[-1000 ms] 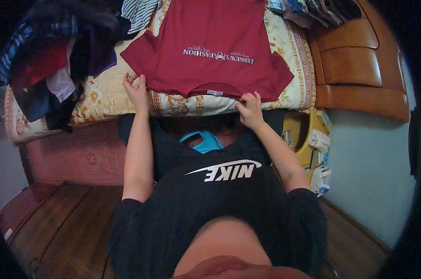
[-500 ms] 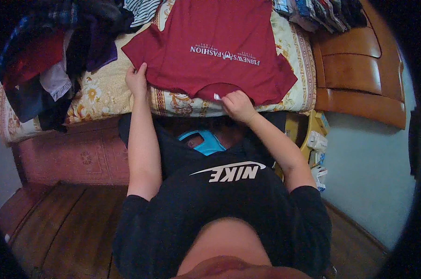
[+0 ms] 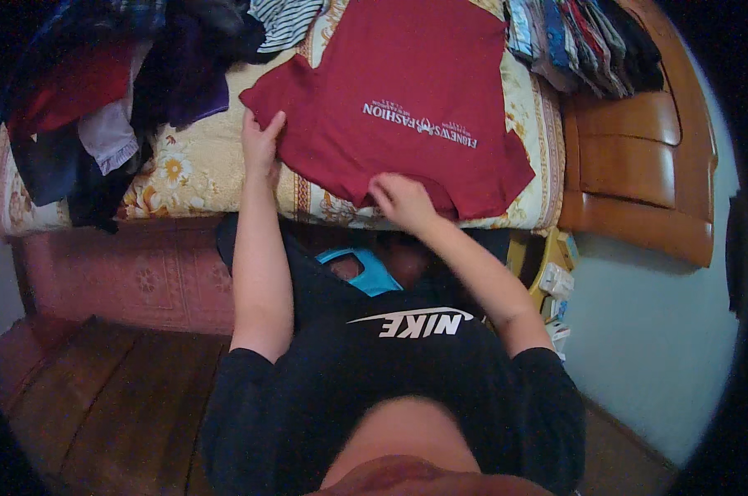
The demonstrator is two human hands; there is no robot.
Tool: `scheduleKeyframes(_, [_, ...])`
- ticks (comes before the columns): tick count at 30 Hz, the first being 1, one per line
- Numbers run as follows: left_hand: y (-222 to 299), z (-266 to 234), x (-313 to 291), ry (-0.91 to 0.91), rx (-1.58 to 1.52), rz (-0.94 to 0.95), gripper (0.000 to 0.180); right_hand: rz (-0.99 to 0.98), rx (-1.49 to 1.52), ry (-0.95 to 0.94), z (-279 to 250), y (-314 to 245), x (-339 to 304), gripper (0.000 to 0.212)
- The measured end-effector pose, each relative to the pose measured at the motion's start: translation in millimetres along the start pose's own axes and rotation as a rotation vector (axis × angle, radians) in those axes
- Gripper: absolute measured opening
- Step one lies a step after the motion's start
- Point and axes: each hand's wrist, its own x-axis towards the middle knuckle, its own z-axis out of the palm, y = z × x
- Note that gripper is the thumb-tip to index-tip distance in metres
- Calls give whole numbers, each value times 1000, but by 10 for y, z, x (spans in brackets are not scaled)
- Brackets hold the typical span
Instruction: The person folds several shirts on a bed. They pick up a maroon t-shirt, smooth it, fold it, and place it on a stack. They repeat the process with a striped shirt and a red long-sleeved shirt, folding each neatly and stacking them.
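A dark red T-shirt with white lettering lies spread on the bed, its neckline towards me. My left hand is at the sleeve on the left, thumb and fingers apart, with the fingertips against the cloth edge. At the near edge, beside the neckline, my right hand has its fingers curled closed on the shirt's fabric. The collar is partly hidden by that hand and by folded cloth.
A heap of dark, red and grey clothes hangs over the bed's left side, near a striped garment. A row of folded clothes sits at the far right by the brown wooden headboard. The flowered bedcover lies underneath.
My right hand has shifted left along the neckline, and the collar label no longer shows. The left hand's thumb has spread from the fingers. The view has shifted slightly.
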Motion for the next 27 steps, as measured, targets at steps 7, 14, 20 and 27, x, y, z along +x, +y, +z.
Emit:
scheduleKeyframes(7, [-73, 129, -57, -53, -38, 132, 81, 476, 932, -279, -167, -68, 2052, 38])
scheduleKeyframes(14, [-113, 210, -182, -173, 793, 523, 71, 526, 563, -665, 36, -355, 2774, 63])
scheduleKeyframes(20, [-5, 326, -214, -480, 962, 859, 59, 248, 243, 131, -190, -40, 1992, 47])
scheduleKeyframes(27, [13, 364, -363, -489, 1166, 703, 54, 372, 273, 373, 26, 607, 1267, 39])
